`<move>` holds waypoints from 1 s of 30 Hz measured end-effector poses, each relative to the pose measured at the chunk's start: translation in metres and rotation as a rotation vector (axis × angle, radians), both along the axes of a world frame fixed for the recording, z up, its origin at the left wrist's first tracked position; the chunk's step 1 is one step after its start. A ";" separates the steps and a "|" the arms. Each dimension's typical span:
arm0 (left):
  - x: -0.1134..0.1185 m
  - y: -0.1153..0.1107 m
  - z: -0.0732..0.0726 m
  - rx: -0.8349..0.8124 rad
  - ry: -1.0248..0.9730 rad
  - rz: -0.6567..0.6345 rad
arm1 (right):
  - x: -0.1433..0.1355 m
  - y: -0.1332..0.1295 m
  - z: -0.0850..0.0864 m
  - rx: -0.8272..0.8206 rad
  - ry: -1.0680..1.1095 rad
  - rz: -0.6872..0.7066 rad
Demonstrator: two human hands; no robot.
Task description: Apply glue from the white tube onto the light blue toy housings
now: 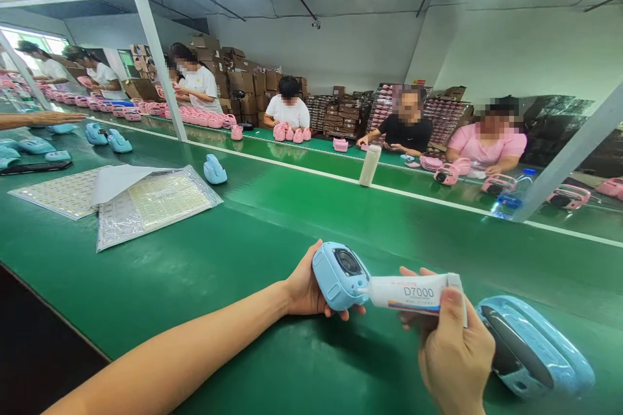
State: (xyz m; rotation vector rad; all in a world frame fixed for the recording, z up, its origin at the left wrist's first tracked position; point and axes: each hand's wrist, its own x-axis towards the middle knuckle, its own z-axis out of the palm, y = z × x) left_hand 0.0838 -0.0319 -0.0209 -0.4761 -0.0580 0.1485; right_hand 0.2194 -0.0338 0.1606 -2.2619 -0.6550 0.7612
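Glue tube (413,293) against blue casing (338,284) (touching)

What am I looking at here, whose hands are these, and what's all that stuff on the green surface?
There is no machine: the one picture comes from a camera worn on a person's head, looking forward and down at their own two bare hands. The left hand holds a small light-blue plastic casing with a round dark opening. The right hand has its grip on a white glue tube marked D7000, its nozzle at the casing. Beside it a larger blue housing lies on the green work surface. Farther left lie sheets in clear bags and more blue parts. Across the line, other people sit handling pink parts.
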 end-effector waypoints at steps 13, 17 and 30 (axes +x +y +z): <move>0.000 -0.002 0.000 -0.027 0.007 -0.004 | 0.002 -0.004 -0.002 -0.003 -0.009 0.017; 0.000 -0.002 0.000 -0.032 0.003 -0.003 | 0.002 -0.004 -0.002 -0.004 -0.024 0.028; -0.001 -0.001 0.000 -0.041 -0.002 -0.003 | 0.001 -0.003 -0.001 -0.015 -0.047 0.030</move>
